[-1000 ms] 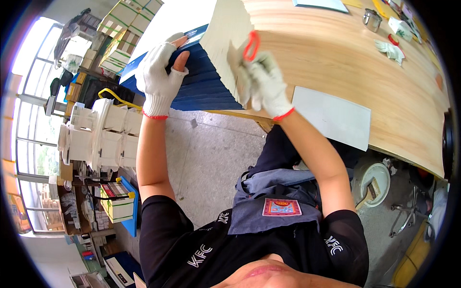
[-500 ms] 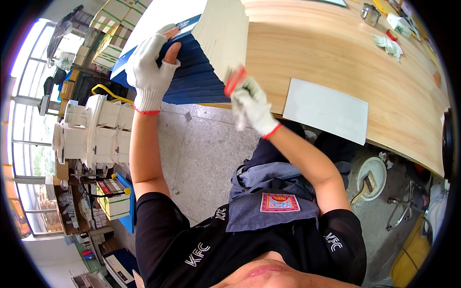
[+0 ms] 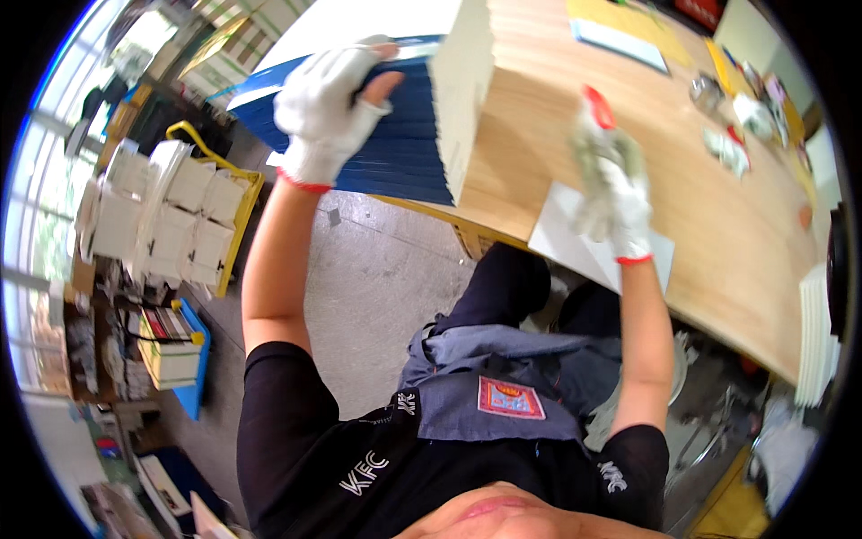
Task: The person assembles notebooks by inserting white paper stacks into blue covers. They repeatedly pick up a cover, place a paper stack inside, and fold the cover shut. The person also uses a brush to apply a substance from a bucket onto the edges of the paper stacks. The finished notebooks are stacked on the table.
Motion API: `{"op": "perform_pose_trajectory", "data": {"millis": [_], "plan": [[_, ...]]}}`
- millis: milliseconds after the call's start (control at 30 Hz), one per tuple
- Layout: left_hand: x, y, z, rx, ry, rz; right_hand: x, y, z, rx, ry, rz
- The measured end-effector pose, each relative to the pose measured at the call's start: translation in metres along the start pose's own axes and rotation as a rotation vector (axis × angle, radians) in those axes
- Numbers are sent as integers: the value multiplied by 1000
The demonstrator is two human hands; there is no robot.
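Holding a ridged, layered blue stack (image 3: pixel 395 135), knit-gloved left grip (image 3: pixel 328 117), wood-grained tabletop (image 3: pixel 530 99)

Paper stack (image 3: pixel 411 126), smooth wooden tabletop (image 3: pixel 532 112)

Along the left side, a tall window (image 3: pixel 40 198) let in bright daylight. Nearer, on the grey floor (image 3: pixel 377 296), a yellow trolley (image 3: pixel 235 247) carried stacked white bundles (image 3: pixel 166 211); below it in the view, a blue cart (image 3: pixel 191 386) held a smaller bundle (image 3: pixel 166 359). On the wooden counter (image 3: pixel 530 99), toward the right, a blurred metal cup (image 3: pixel 706 92) stood near a crumpled white cloth (image 3: pixel 725 151) with red trim. At the counter's far side, a flat pale-blue sheet (image 3: pixel 620 45) lay by yellow paper (image 3: pixel 633 20).
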State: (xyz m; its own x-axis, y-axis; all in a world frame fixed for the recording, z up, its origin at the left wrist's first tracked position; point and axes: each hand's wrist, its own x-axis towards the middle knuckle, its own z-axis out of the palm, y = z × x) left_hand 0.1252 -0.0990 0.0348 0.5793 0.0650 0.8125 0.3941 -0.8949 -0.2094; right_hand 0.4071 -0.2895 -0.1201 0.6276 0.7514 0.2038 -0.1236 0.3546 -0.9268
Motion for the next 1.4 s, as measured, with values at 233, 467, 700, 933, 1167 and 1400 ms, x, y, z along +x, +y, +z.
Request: {"op": "perform_pose_trajectory", "data": {"millis": [233,467,700,933,1167,1400], "plan": [[-3,11,20,31,352,55,70,-79,-46,-1826,-327,-18],[-18,0,13,21,356,-55,66,-158,173,-711,-876,-506],[-64,-91,-19,152,322,-161,74,-128,267,-837,-1256,-451],[-86,-105,2,40,614,-406,78,-121,266,-897,-1275,-408],[-48,51,77,59,435,-544,74,-132,256,-980,-1280,-227],[-78,-7,70,75,680,-535,75,-129,260,-1040,-1308,-678]]}}
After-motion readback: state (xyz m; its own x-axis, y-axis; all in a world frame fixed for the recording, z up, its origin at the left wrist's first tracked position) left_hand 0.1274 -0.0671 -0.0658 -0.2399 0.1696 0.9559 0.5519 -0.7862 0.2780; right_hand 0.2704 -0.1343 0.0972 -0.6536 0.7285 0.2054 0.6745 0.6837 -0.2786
